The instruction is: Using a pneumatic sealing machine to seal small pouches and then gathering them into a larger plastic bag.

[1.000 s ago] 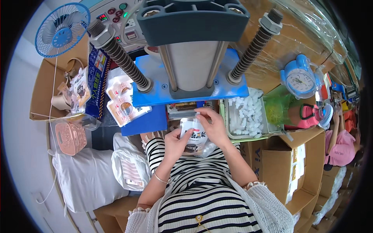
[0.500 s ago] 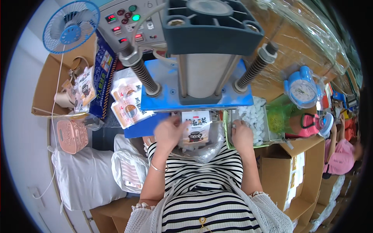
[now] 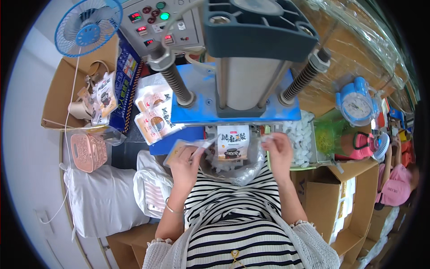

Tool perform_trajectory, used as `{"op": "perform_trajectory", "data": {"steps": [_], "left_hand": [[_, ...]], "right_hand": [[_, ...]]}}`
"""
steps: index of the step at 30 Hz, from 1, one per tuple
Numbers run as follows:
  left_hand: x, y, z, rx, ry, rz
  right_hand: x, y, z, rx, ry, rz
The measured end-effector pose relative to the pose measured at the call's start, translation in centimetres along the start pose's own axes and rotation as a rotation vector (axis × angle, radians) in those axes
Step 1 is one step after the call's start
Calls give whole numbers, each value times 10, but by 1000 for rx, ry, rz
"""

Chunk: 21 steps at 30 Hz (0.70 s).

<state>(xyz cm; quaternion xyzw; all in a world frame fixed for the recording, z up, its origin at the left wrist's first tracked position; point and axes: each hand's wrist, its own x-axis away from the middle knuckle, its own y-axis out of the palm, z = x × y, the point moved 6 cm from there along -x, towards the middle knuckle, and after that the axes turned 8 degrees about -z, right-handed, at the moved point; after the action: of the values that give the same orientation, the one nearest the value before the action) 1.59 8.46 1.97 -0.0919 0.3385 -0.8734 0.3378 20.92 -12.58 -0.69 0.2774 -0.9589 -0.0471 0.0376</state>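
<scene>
My left hand point(image 3: 184, 165) is closed on a printed pouch point(image 3: 175, 151), just left of the press opening. Under the front edge of the blue press plate point(image 3: 197, 110), another white printed pouch point(image 3: 233, 145) hangs with its picture side toward me. A clear plastic bag point(image 3: 253, 172) lies open below that pouch, with small pale pieces inside. My right hand point(image 3: 280, 152) pinches a small whitish plastic piece, blurred at the fingertips, right of the hanging pouch. Close by that hand is a green-edged tray of small white plastic pieces point(image 3: 301, 139).
Several flat pouches point(image 3: 154, 121) lie left of the press. Threaded posts with springs point(image 3: 177, 85) flank its cylinder. A carton point(image 3: 58, 98), a pink basket point(image 3: 88, 152) and a fan point(image 3: 89, 33) stand left; a blue clock point(image 3: 356, 105) and an open carton point(image 3: 322, 193) are right.
My left hand has moved left from the hanging pouch and now shows a pouch in its grip. My right hand has come up out of the tray. The whole view has shifted slightly.
</scene>
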Motion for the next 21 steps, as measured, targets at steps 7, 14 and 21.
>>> {"op": "perform_trajectory", "data": {"steps": [7, 14, 21], "left_hand": [[8, 54, 19, 479, -143, -248], [0, 96, 0, 752, -296, -358], [-51, 100, -23, 892, -361, -266]], "right_hand": [[-10, 73, -47, 535, -286, -367], [-13, 52, -1, 404, -110, -194], [-22, -26, -29, 1363, -43, -35]]}}
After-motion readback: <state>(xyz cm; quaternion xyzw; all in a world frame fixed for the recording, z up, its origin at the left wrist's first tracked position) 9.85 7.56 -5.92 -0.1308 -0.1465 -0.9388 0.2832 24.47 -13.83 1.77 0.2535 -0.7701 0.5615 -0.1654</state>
